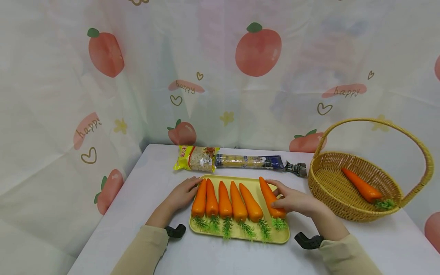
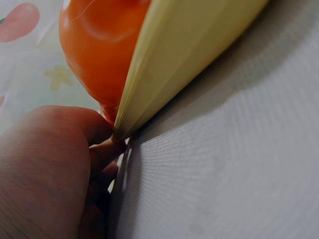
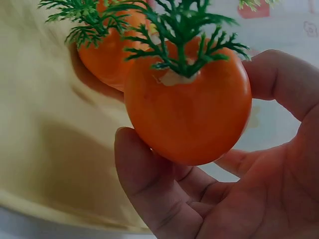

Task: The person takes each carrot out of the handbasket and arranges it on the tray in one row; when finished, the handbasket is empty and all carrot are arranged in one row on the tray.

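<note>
My right hand (image 1: 298,200) grips an orange toy carrot (image 1: 267,193) by its sides, near the right end of a yellow tray (image 1: 284,237). Thumb and fingers go round the thick end of this carrot in the right wrist view, and its green leafy top points toward the camera. At the tray's far left corner, my left hand (image 1: 181,194) pinches the rim, close beside the leftmost carrot (image 1: 199,200). Several more carrots (image 1: 225,200) lie side by side on the tray, tips away from me and leaves toward me.
On the right stands a wicker basket (image 1: 317,194) with a tall handle and one carrot (image 1: 361,185) inside. Behind the tray lie a yellow-ended food bag (image 1: 199,157), a long clear-and-blue packet (image 1: 247,161) and a small dark packet (image 1: 296,168). A patterned cloth (image 1: 213,46) hangs behind.
</note>
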Demonstrator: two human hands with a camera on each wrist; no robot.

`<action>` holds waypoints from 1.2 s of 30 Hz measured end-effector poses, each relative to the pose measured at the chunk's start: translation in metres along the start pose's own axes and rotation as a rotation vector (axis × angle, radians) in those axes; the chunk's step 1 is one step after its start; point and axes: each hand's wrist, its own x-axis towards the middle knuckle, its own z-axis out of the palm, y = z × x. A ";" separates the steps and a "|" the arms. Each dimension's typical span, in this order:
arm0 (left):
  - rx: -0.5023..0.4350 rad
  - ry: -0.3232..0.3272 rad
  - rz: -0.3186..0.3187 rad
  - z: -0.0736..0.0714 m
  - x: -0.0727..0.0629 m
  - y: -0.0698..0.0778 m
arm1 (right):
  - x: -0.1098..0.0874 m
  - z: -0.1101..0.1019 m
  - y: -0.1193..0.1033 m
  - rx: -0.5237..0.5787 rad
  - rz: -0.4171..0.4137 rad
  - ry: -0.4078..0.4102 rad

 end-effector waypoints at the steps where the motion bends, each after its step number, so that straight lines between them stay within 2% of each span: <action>1: 0.002 0.000 -0.001 0.000 0.000 0.000 | 0.001 0.002 0.000 -0.004 0.002 0.001; 8: 0.010 0.008 0.036 0.001 0.002 -0.002 | 0.011 0.009 0.003 -0.009 0.009 -0.001; 16: 0.006 0.008 0.032 0.001 0.002 -0.002 | 0.016 0.012 0.007 0.005 0.020 -0.013; 23: 0.008 -0.001 0.021 0.000 0.001 -0.002 | 0.017 0.014 0.004 -0.046 0.009 -0.020; 31: 0.002 0.001 0.014 0.001 0.001 -0.001 | 0.015 0.019 0.000 -0.107 -0.003 0.023; 36: 0.002 0.000 0.009 0.001 0.001 -0.001 | 0.010 0.020 -0.004 -0.221 -0.029 0.053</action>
